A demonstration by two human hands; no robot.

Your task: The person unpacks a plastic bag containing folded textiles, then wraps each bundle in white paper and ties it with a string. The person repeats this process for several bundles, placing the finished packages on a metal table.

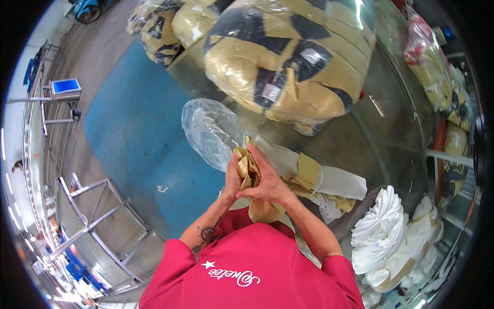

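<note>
In front of my chest, both hands close around a crumpled bundle of tan pieces (247,164), fabric or paper; I cannot tell which. My left hand (230,180) presses the bundle from the left. On its other side, my right hand (267,178) wraps it with thumb and fingers. A clear plastic bag (210,129) spreads just beyond my fingertips. Part of its edge is hidden behind the bundle. More tan material (264,210) hangs below my right hand against the shirt. White and tan rolled fabric (332,179) lies to the right of that hand.
A large clear-wrapped bale of tan and dark pieces (285,61) stands ahead, with smaller bags (158,34) beyond. White fabric bundles (380,231) lie at right. A metal frame (92,224) stands at left beside the blue surface (135,127). Farther left is a blue-topped stand (65,87).
</note>
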